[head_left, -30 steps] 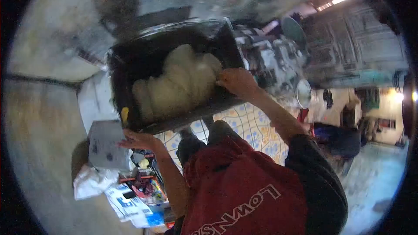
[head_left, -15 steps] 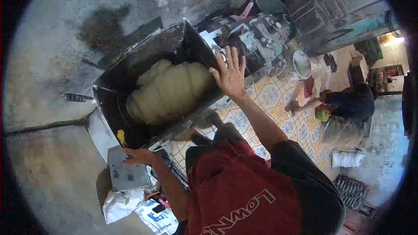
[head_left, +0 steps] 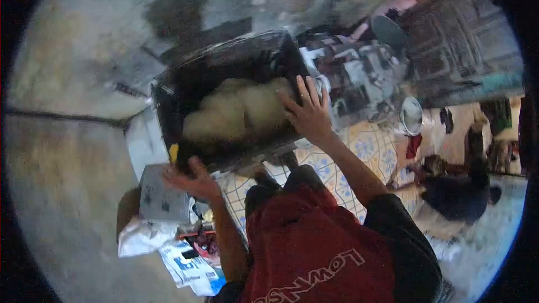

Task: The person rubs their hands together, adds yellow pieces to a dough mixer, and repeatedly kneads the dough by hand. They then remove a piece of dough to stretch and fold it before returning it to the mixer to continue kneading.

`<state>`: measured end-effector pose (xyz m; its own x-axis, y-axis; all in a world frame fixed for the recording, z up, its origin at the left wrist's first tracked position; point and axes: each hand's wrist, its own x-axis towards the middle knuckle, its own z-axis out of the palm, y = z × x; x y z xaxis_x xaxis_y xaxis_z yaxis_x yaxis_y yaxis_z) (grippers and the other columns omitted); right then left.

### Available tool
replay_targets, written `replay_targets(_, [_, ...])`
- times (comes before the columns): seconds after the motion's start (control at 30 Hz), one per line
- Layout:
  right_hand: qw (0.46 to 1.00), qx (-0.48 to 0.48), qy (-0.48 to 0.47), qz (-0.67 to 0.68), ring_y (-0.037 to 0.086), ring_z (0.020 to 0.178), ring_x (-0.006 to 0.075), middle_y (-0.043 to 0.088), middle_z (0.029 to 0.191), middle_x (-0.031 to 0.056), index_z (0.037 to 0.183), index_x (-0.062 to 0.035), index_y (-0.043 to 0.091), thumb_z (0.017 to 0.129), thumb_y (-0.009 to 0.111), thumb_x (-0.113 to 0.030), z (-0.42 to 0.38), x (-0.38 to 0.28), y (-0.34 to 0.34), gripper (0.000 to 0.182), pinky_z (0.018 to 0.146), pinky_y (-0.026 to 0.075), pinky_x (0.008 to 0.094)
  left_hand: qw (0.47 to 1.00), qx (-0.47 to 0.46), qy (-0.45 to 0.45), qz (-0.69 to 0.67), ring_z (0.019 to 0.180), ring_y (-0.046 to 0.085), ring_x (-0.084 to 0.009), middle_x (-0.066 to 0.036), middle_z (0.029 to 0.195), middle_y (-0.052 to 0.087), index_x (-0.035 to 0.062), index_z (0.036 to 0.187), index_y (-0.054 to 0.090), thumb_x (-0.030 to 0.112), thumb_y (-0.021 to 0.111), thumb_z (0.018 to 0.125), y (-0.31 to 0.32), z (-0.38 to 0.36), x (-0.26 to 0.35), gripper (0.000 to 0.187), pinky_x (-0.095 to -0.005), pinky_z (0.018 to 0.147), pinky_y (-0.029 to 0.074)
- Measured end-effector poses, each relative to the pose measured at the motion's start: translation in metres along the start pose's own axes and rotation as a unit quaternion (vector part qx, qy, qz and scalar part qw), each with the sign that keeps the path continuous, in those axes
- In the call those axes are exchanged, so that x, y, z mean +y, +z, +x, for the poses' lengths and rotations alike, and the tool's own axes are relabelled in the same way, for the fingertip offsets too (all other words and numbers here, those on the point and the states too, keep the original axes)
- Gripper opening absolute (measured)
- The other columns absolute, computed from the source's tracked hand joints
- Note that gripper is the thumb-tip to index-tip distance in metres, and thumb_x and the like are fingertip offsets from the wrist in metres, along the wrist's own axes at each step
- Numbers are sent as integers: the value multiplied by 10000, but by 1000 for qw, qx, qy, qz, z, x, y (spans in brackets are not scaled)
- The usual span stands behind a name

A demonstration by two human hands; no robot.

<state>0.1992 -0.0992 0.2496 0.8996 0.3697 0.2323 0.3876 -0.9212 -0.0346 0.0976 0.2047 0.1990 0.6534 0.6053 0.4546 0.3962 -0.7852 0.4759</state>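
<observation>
Beside a dark metal trough (head_left: 185,87), pale dough (head_left: 236,113) sat fully massed but not yet lifted out; the right hand (head_left: 309,113) pressed spread-fingered on it, the left hand (head_left: 191,179) rested flat on the trough's near edge.

Only 1 view: a head-worn fisheye camera looks steeply down, close over the red shirt (head_left: 314,252), onto the dark dough trough (head_left: 185,87) and tiled floor (head_left: 359,146).

Pale lumpy dough mass (head_left: 238,113), lying inside a dark metal trough (head_left: 185,81), filling its lower half
</observation>
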Motion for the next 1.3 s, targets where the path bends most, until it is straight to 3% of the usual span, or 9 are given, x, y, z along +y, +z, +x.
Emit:
replay_targets(0.1, [992,-16,-110,55,229,1355,349,232,1473,154,1382,-279,373,865,582,-348,12,-27,-12,562,1067,182,621,976,-146,146,-64,1366,143,-414,-234,1467,193,80,1415,299,436,727,761,-16,4,65,858,-545,1087,168])
replay_targets(0.17, [982,-38,-147,114,186,1382,322,224,1481,125,1326,-221,454,858,584,-330,17,-37,-2,498,1087,147,619,959,-191,81,-195,1375,82,-429,-246,1484,105,99,1446,227,490,763,696,-16,7,97,1002,-563,1085,148])
replay_targets(0.27, [971,-27,-235,21,156,1396,308,210,1492,109,1309,-189,475,833,607,-353,16,-55,-7,520,1091,129,614,952,-181,90,-230,1372,33,-455,-281,1480,24,122,1467,150,557,780,632,-16,12,115,1133,-594,1074,126])
replay_targets(0.37, [956,-110,-266,51,173,1391,316,196,1500,105,1310,-210,484,821,616,-367,18,-71,-28,530,1088,135,611,966,-198,92,-139,1367,8,-473,-318,1466,4,120,1473,88,613,768,592,-14,27,120,1217,-616,1065,110])
replay_targets(0.47, [950,-53,-290,101,200,1382,325,188,1500,127,1338,-239,458,853,580,-359,19,-61,-30,513,1076,159,612,977,-141,64,-143,1365,14,-479,-334,1460,3,118,1471,113,584,794,569,-10,38,99,1223,-619,1061,108])
replay_targets(0.7, [940,-54,-155,298,238,1364,352,196,1483,187,1396,-222,373,861,616,-339,24,-38,-21,599,1085,219,534,978,-135,42,-154,1360,128,-453,-292,1470,81,160,1434,281,402,841,617,-34,36,93,1019,-553,1037,276])
replay_targets(0.87, [900,-60,-14,431,305,1325,383,274,1445,217,1407,-143,342,832,673,-323,31,-39,-21,688,1078,283,466,941,-197,65,-268,1351,145,-460,-297,1456,131,124,1369,391,402,825,633,-29,19,109,898,-539,1067,218])
replay_targets(1.17, [908,-26,-12,417,341,1300,384,349,1396,228,1397,-65,324,754,754,-251,26,-51,-30,796,1046,329,463,928,-205,74,-303,1335,197,-462,-283,1455,173,84,1373,363,420,827,620,-27,14,124,945,-550,1054,242])
replay_targets(1.3, [861,-45,1,506,478,1189,322,469,1297,209,1368,-59,372,834,679,-264,25,-51,-33,649,991,386,414,951,-136,79,-267,1345,200,-440,-297,1462,118,94,1418,270,425,839,604,-26,20,111,1047,-523,1047,274])
